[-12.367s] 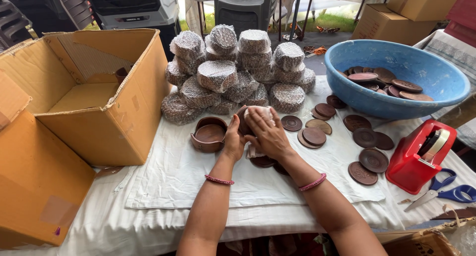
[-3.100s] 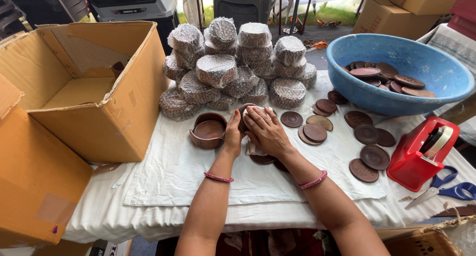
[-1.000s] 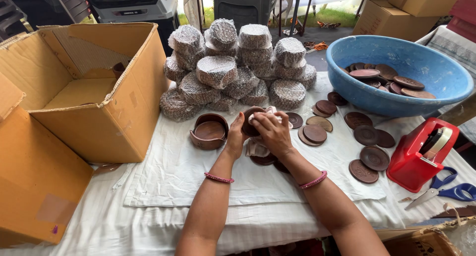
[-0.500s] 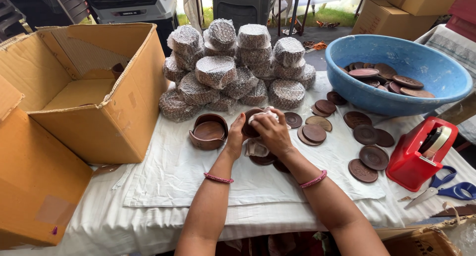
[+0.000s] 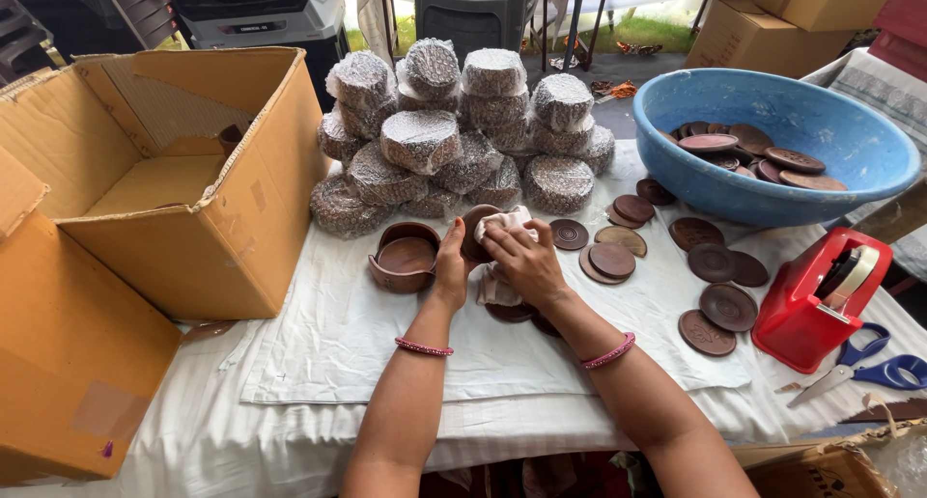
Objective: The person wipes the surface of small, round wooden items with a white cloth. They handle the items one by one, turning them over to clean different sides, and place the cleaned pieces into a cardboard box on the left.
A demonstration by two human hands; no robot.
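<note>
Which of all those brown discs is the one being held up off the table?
The brown disc between the left hand and right hand, partly covered by a white cloth. The other discs lie flat on the tablecloth or in the blue basin.

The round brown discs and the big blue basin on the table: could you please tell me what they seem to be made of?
Round brown discs: likely turned wood, matte to lightly polished, going by the concentric rings and warm brown tone; clay cannot be ruled out.
Big blue basin: probably moulded plastic, with a uniform blue colour, a rolled rim and a dull, scuffed sheen.
</note>
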